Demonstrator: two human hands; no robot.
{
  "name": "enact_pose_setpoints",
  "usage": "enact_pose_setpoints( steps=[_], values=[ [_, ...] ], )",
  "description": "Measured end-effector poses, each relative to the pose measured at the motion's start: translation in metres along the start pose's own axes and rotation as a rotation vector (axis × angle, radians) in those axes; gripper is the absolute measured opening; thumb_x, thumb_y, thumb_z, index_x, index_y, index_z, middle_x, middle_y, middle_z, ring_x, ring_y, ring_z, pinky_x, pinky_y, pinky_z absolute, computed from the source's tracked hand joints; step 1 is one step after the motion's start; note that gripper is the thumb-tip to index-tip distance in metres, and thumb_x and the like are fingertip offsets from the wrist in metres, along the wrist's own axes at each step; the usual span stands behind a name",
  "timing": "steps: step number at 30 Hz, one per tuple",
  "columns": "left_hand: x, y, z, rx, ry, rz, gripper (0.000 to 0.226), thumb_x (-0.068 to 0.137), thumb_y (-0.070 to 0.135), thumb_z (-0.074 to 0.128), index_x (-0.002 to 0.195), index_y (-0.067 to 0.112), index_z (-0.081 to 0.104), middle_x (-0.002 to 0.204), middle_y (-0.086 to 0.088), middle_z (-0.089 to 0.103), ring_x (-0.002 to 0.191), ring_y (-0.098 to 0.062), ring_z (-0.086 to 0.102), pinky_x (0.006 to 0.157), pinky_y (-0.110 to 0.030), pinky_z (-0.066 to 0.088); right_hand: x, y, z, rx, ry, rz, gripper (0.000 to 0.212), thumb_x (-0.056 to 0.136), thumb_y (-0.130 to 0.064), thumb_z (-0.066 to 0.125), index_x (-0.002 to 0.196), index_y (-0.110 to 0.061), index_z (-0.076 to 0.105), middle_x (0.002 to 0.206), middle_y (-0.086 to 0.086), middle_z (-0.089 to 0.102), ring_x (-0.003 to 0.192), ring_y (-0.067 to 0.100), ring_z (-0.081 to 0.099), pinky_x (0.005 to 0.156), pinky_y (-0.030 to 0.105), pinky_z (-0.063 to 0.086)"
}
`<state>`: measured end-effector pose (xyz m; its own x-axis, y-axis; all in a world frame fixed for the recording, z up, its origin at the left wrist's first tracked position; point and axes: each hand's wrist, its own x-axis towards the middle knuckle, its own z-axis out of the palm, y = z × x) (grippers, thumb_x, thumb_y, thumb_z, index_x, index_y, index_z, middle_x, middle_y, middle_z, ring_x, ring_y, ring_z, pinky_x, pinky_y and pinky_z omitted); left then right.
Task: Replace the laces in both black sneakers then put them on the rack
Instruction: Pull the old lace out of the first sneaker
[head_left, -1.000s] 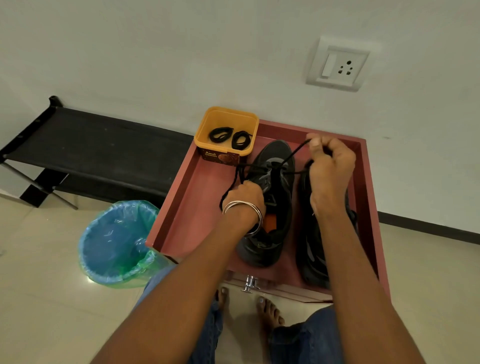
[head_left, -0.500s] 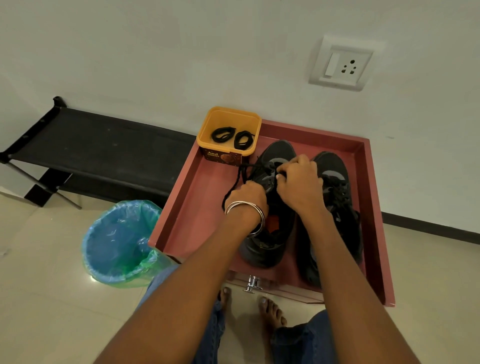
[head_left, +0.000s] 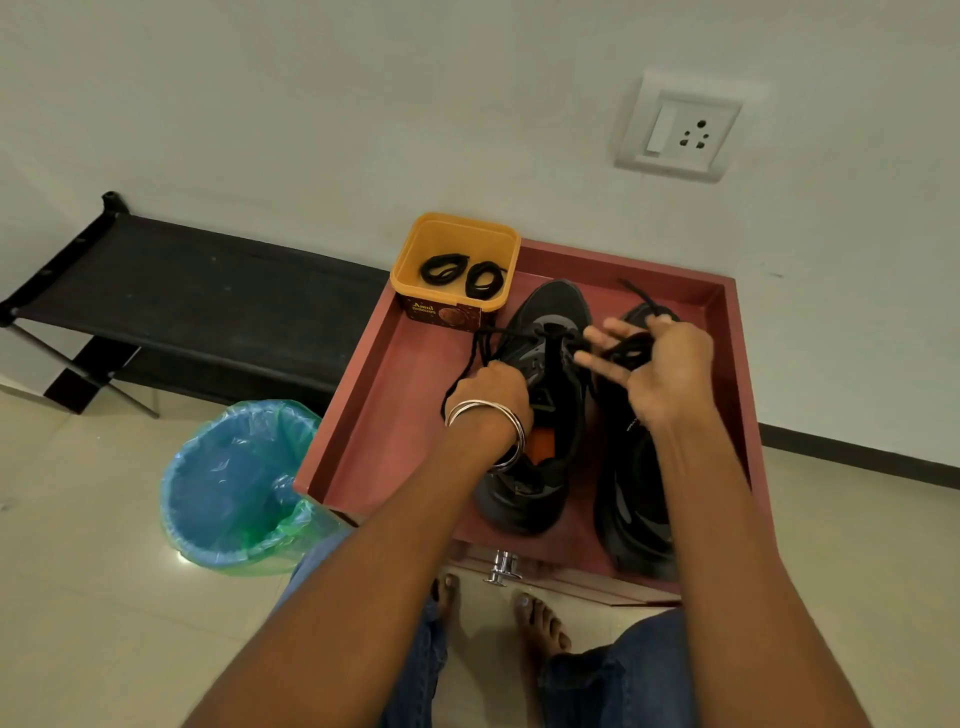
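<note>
While both black sneakers sit side by side in the shallow red wooden tray (head_left: 395, 415), you are early in the job, by my reading: only the left black sneaker (head_left: 540, 395) is being worked, and nothing has reached the rack.

Far left, the low black fabric-topped shoe rack (head_left: 197, 291) waits against the wall, well apart from the shoes. Near it on the floor stands the blue bin lined with a green plastic bag (head_left: 234, 488), just beside the tray's left wall. At the tray's far left corner, the yellow plastic tub (head_left: 457, 244) holds two coiled black laces (head_left: 462, 273), which I take to be the replacements, untouched.

Your left hand (head_left: 488, 389) grips the sneaker's upper, fingers curled. The black lace (head_left: 498, 335) trails loose across the eyelets. Your right hand (head_left: 654, 364) pinches that lace, other fingers spread. Beneath it lies the right black sneaker (head_left: 639, 499), apparently unstarted. Nothing blocks the way to the rack.
</note>
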<state>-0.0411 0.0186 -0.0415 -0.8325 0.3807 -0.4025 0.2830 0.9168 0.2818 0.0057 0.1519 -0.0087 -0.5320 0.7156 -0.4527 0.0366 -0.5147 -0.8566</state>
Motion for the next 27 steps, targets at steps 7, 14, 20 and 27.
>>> enact_pose_setpoints(
  steps=[7,14,20,27],
  values=[
    [-0.002,0.000,-0.004,0.006,-0.013,-0.013,0.048,0.090,0.026,0.056,0.129,0.002,0.043,0.127,-0.019,0.051,0.115,-0.041,0.053,0.084,-0.043,0.046,0.001,0.010,-0.002,-0.418,0.021,-0.172,0.019,0.098,-0.013,0.048,0.081,-0.008,0.055,0.074,0.008,0.059,0.067,0.024,0.060,0.063,0.045,0.059],
    [0.009,-0.017,-0.024,-0.311,-0.246,0.062,0.064,0.075,0.061,0.067,0.110,0.009,0.060,0.098,-0.007,0.065,0.090,-0.026,0.063,0.083,-0.039,0.053,-0.001,0.002,0.005,-1.340,0.074,-0.619,0.017,0.095,-0.018,0.052,0.090,-0.003,0.055,0.101,0.018,0.058,0.090,0.034,0.055,0.067,0.033,0.036],
    [0.010,-0.003,-0.038,-0.356,0.349,0.085,0.035,0.091,0.047,0.055,0.090,0.016,0.071,0.085,-0.006,0.067,0.083,-0.028,0.063,0.069,-0.035,0.048,-0.022,-0.014,0.011,-1.443,-0.159,-0.451,0.028,0.088,-0.034,0.066,0.097,-0.007,0.062,0.092,0.011,0.063,0.077,0.028,0.063,0.070,0.036,0.054],
    [0.038,0.021,-0.013,-0.164,0.341,0.404,0.028,0.091,0.016,0.053,0.114,0.020,0.068,0.115,-0.008,0.055,0.106,-0.028,0.053,0.083,-0.040,0.049,-0.037,0.023,0.007,-1.662,-0.275,-0.281,0.018,0.092,-0.017,0.055,0.101,-0.005,0.046,0.114,0.020,0.051,0.097,0.040,0.055,0.068,0.037,0.040]
  ],
)
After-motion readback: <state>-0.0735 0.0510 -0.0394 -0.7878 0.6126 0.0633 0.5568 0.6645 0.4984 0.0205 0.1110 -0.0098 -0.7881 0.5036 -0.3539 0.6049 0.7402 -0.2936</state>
